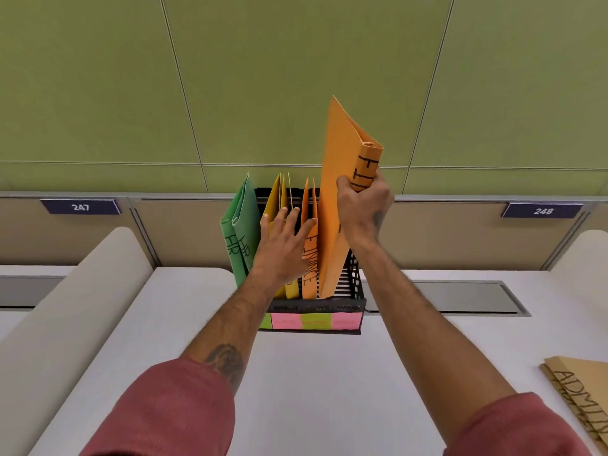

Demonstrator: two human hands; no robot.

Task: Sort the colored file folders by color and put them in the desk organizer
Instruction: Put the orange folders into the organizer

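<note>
R hand [360, 200] grips orange folder [339, 192], bottom in black organizer's [353, 291] right slot. L hand [283, 241], fingers spread, presses yellow folders [278, 199] aside. Green folders [241, 225] far left; brown folders [582, 386] on worktop [312, 390].

Green wall panels [296, 77]; white desk [312, 390]; numbered plates [80, 207].
</note>
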